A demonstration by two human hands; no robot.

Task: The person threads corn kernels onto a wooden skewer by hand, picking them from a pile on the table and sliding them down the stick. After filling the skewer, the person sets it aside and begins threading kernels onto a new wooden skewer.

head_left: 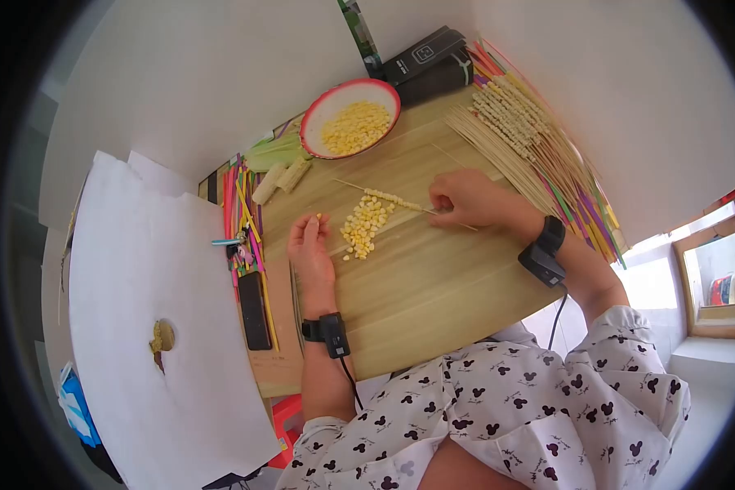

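Just past 12 o'clock from the loose corn kernels [366,229], we see the threaded skewer [394,198]: a thin, pale wooden stick with whitish-yellow kernels packed snugly in one row along its middle. Its far tip is bare and points toward 10 o'clock; the other end is bare too, running out under our right hand [475,198]. That hand, between 2 and 3 o'clock, grips the stick between thumb and curled fingers. Our left hand [310,245], between 8 and 9, pinches a small yellow kernel [319,216] at its fingertips. The loose kernels are brighter yellow with paler ends. We have the red-rimmed bowl [351,118] of kernels at 12, bare cobs [282,181] at 10, and more threaded skewers [510,118] at 2.
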